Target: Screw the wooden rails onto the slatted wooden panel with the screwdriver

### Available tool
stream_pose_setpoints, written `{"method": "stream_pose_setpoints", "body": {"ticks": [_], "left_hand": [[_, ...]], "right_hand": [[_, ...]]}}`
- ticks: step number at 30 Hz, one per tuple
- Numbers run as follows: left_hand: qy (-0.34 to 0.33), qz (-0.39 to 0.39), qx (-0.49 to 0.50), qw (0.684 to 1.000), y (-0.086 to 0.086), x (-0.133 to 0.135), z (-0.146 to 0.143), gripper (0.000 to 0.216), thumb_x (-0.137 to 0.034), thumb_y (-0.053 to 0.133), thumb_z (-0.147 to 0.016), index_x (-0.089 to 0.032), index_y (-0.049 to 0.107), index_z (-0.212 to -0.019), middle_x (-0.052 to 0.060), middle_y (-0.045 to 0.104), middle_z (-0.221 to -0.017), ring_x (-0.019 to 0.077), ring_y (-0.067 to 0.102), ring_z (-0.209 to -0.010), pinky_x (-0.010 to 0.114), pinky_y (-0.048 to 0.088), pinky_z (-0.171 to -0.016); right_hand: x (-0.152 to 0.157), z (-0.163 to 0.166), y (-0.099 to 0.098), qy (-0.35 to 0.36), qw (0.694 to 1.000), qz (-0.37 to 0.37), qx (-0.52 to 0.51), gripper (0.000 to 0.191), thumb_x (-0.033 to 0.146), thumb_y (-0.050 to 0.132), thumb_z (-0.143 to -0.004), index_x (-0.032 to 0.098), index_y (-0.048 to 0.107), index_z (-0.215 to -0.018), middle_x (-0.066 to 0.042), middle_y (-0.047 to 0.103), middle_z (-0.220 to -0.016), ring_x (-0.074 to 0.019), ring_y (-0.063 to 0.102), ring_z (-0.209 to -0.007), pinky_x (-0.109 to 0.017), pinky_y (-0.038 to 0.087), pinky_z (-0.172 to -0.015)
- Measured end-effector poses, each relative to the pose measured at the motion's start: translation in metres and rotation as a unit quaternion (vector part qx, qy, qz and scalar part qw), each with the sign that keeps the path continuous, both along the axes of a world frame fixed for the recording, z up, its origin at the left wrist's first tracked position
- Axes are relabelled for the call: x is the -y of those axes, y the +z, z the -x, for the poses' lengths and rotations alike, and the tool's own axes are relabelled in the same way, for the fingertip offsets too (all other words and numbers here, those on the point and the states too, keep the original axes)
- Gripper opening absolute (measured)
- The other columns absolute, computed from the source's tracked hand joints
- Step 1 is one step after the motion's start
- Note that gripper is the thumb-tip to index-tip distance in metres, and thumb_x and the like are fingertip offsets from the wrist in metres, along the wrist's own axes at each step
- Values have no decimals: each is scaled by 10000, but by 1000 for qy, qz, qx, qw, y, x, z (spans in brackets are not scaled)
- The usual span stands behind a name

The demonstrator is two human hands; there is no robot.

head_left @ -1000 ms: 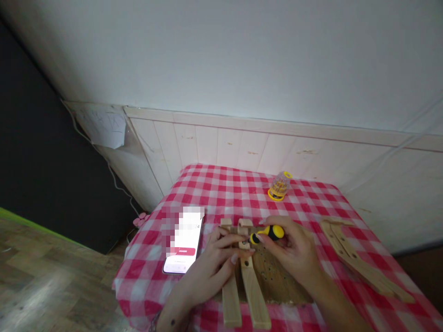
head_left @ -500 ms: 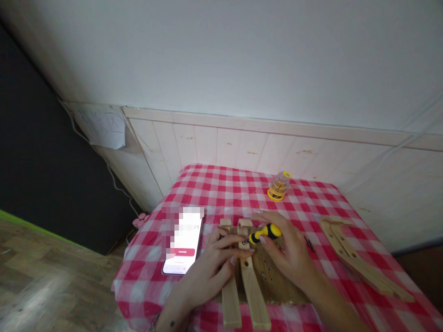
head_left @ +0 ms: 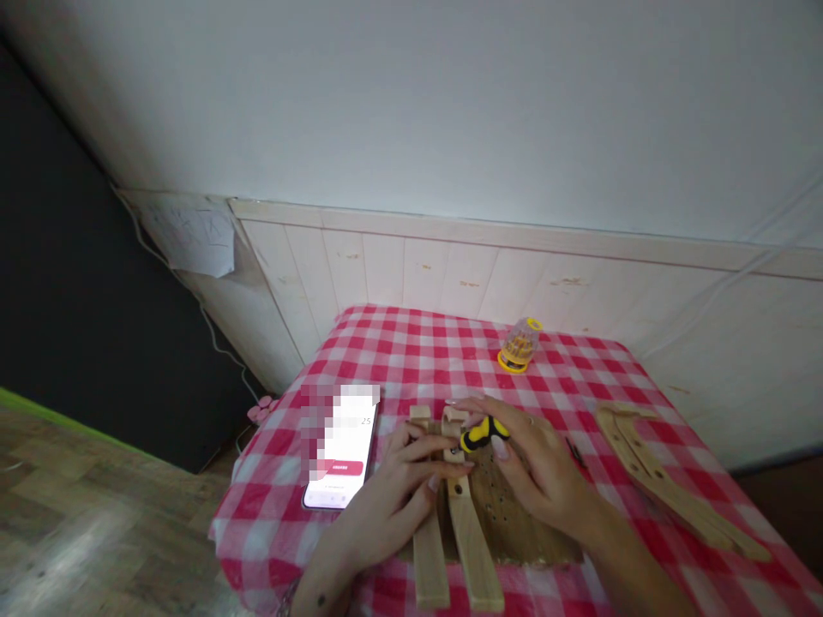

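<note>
1. Hands: L hand (head_left: pixel 386 506) is set at 6–7 o'clock, fingers (head_left: pixel 424 446) laid across the wood in a narrow curl; firm grip cannot be told. R hand (head_left: pixel 546 467) is closed narrow around a stubby screwdriver (head_left: pixel 483 434), yellow/black handle.
2. Work: driver tip is held at the far end of the wooden slats (head_left: pixel 472 548), by a curved wood pc (head_left: pixel 455 416), at approx. 12 o'clock from the L hand. Tip contact is hidden by fingers. Slats are laid over a drilled wooden board (head_left: pixel 520 523).
3. Progress: two slats are seen joined to the far pcs, fixing not confirmed. Loose forked wood pcs (head_left: pixel 669 488) are left unattached at 3 o'clock.
4. Around: bit-set jar (head_left: pixel 519 345) at 12 o'clock; smartphone (head_left: pixel 340 450) at 9 o'clock, screen partly blurred; small dark item (head_left: pixel 575 452) by R hand, too small to ID. All sit on a red/white gingham tablecloth (head_left: pixel 270 531). Nothing is seen blocking the hands.
</note>
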State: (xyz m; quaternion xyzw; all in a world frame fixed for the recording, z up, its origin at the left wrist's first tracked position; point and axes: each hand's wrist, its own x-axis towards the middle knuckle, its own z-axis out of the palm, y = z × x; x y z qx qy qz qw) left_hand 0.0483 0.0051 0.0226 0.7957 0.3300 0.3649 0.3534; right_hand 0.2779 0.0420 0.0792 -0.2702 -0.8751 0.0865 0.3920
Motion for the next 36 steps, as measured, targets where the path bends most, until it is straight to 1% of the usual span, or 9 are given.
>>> {"method": "stream_pose_setpoints", "body": {"ticks": [5,10,14,17,20,22,27,31,36], "left_hand": [[-2,21,-7,1000,2,-1,-1,461,-132,417,-1033,-313,704,-1344,34,619,-1426,266,449,-1324,454,339,-1167],[-8,27,-7,1000,3,-1,-1,435,-157,422,-1038,-301,711,-1330,38,618,-1430,277,436,-1340,478,330,-1179],[-10,25,-9,1000,4,-1,0,426,-181,416,-1052,-302,702,-1343,40,616,-1438,279,455,-1311,489,341,-1170],[-8,25,-8,1000,4,-1,-1,417,-201,417,-1064,-308,701,-1351,40,623,-1431,278,459,-1309,481,348,-1164],[-1,6,0,1000,4,0,-1,421,-195,413,-1070,-306,700,-1356,42,625,-1428,272,448,-1324,458,354,-1158],[2,0,-1,1000,4,0,-1,418,-202,407,-1078,-306,702,-1356,44,625,-1428,269,447,-1327,448,356,-1157],[-3,12,-11,1000,4,-1,-1,414,-226,402,-1083,-304,702,-1357,53,627,-1413,275,455,-1311,457,354,-1156],[-12,27,-15,999,4,-1,0,412,-233,402,-1082,-301,701,-1358,49,621,-1424,283,450,-1320,479,335,-1168],[-3,24,-5,1000,4,0,0,403,-248,399,-1088,-296,702,-1349,55,616,-1443,285,453,-1328,484,352,-1163]], "right_hand": [[-3,3,-14,-59,996,-24,-62,383,265,573,-1034,307,522,-1412,-79,803,-1116,-219,802,-858,-322,662,-748],[-3,8,-21,-131,982,-41,-132,91,332,684,-974,256,650,-1013,12,722,-684,-181,701,-524,-263,571,-494],[-2,7,-13,-130,987,-70,-65,65,318,647,-998,254,660,-997,-17,798,-798,-199,774,-647,-279,617,-592],[-1,6,-7,-86,992,-86,-39,208,322,570,-1035,264,639,-1223,-66,832,-975,-226,810,-799,-316,658,-698],[-1,5,-2,-50,996,-78,-4,430,233,478,-1045,258,503,-1473,-109,800,-1198,-231,808,-943,-340,665,-809],[-1,3,-1,-44,996,-73,16,503,177,454,-1036,254,439,-1532,-111,792,-1221,-227,807,-958,-337,665,-813],[-3,1,-1,-54,996,-72,13,332,198,477,-1064,277,551,-1378,-75,825,-1078,-215,816,-891,-310,674,-767],[-2,3,-2,-90,993,-66,-26,161,329,549,-1061,260,603,-1196,-60,822,-957,-210,811,-784,-292,668,-685],[0,8,-3,-96,992,-64,-60,224,480,623,-1003,258,602,-984,-13,752,-735,-191,734,-580,-280,585,-515]]}}
